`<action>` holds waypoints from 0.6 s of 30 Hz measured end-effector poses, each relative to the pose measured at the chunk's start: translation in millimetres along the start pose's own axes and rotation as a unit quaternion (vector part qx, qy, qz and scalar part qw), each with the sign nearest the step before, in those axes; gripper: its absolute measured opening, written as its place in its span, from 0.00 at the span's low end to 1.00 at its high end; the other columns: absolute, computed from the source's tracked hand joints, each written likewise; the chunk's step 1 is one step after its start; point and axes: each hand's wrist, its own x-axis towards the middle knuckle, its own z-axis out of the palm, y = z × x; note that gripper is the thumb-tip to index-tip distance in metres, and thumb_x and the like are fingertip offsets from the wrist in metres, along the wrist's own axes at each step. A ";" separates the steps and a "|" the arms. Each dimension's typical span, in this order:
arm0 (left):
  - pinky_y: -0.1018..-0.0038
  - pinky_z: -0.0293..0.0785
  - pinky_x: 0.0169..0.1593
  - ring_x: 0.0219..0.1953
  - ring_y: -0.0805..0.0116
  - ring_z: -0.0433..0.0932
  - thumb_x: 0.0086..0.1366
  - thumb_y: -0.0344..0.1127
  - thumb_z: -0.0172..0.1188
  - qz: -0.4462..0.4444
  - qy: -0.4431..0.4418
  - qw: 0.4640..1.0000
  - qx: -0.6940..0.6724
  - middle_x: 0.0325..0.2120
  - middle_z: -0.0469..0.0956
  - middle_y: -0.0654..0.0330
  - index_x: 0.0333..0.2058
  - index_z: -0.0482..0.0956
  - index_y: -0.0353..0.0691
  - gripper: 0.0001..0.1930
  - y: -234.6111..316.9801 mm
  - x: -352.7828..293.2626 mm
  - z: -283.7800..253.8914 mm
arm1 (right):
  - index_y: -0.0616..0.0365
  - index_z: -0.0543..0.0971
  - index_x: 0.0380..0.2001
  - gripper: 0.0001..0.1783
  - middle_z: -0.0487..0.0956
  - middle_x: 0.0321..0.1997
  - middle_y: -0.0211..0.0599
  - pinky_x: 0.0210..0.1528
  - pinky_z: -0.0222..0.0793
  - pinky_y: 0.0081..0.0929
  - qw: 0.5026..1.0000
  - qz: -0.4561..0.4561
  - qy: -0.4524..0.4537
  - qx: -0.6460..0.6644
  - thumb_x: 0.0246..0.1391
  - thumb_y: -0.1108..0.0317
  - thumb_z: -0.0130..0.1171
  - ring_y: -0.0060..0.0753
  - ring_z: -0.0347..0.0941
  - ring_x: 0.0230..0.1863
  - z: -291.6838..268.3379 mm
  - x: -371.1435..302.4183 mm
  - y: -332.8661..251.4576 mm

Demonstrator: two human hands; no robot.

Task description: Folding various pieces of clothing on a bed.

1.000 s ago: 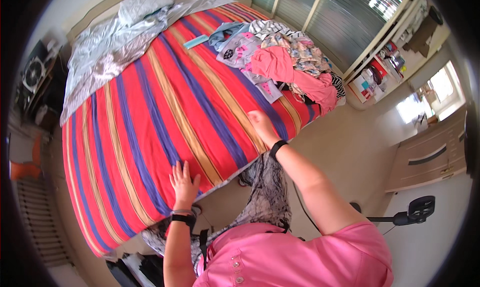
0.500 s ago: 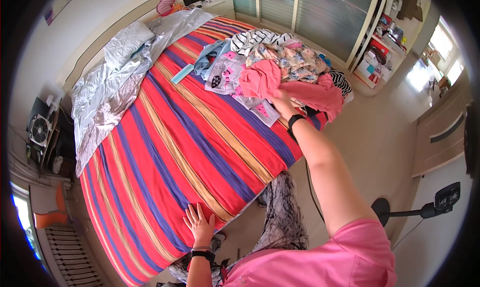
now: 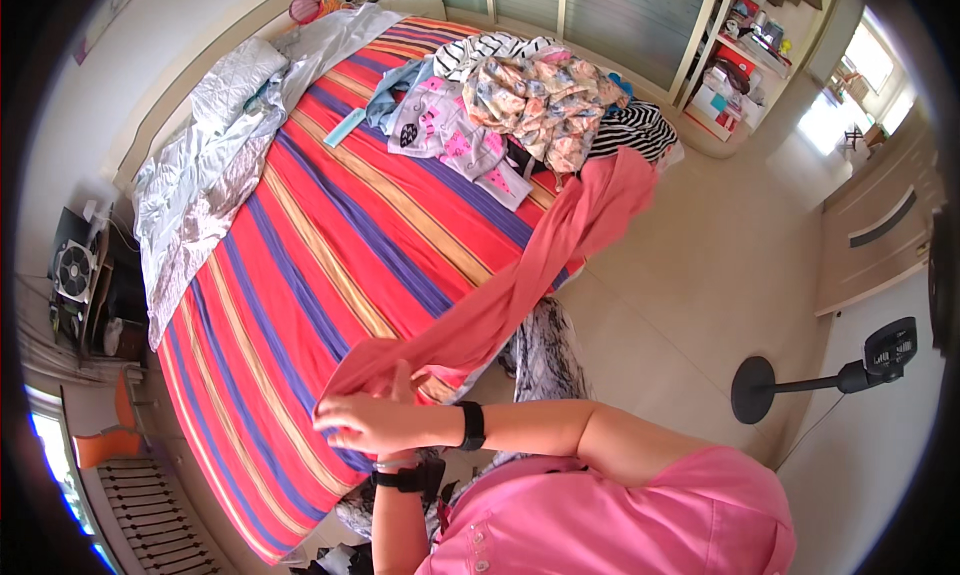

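A long coral-pink garment (image 3: 520, 285) stretches from the clothes pile at the bed's right edge down to my hands at the near edge. Whether it is trousers or a top I cannot tell. My right hand (image 3: 362, 422) is closed on its near end. Crossing under the right wrist, my left hand (image 3: 402, 383) is mostly hidden; a finger or thumb shows against the pink cloth, and its grip cannot be made out. The pile holds a floral garment (image 3: 545, 110), black-and-white striped cloth (image 3: 637, 133), a grey garment with pink figures (image 3: 440, 130) and a blue denim piece (image 3: 395, 93).
A striped red, blue and yellow cover (image 3: 300, 305) lies over the bed. Silvery bedding (image 3: 205, 190) is bunched along its left side. A light-blue flat strip (image 3: 345, 127) rests near the pile. At the right stand a black fan (image 3: 885, 350) and open shelves (image 3: 735, 80).
My right hand has pulled the pink garment from the pile toward me, beside my left hand. The left hand, before flat on the cover with fingers spread, is now largely hidden.
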 end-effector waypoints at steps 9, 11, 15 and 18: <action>0.70 0.80 0.43 0.39 0.65 0.79 0.70 0.40 0.47 0.114 0.113 0.983 -0.089 0.37 0.79 0.56 0.34 0.73 0.40 0.11 127.2 -9.1 6.5 | 0.59 0.68 0.52 0.30 0.69 0.55 0.50 0.56 0.60 0.43 0.968 -0.094 0.117 -0.203 0.44 0.68 0.65 0.52 0.66 0.55 -49.9 -36.2 48.6; 0.66 0.81 0.43 0.41 0.65 0.79 0.69 0.38 0.49 0.174 0.100 0.976 -0.084 0.37 0.78 0.58 0.32 0.72 0.44 0.08 157.3 -24.1 -4.2 | 0.60 0.69 0.50 0.31 0.71 0.52 0.48 0.56 0.61 0.44 0.962 0.015 0.095 -0.256 0.40 0.68 0.65 0.50 0.67 0.54 -76.1 -52.4 79.5; 0.63 0.81 0.44 0.42 0.63 0.78 0.68 0.35 0.51 0.284 0.140 0.938 -0.138 0.36 0.78 0.57 0.30 0.73 0.44 0.06 213.2 -49.4 -23.1 | 0.58 0.78 0.23 0.04 0.77 0.23 0.47 0.34 0.70 0.43 0.930 0.069 0.124 -0.338 0.38 0.71 0.60 0.51 0.75 0.31 -126.0 -108.9 124.7; 0.66 0.78 0.51 0.46 0.61 0.76 0.68 0.37 0.50 0.349 0.018 0.928 -0.131 0.44 0.76 0.51 0.41 0.74 0.33 0.12 260.8 -78.8 -74.5 | 0.58 0.77 0.26 0.09 0.79 0.28 0.47 0.38 0.69 0.45 0.883 0.087 0.064 -0.457 0.40 0.67 0.59 0.47 0.76 0.35 -155.3 -126.5 138.0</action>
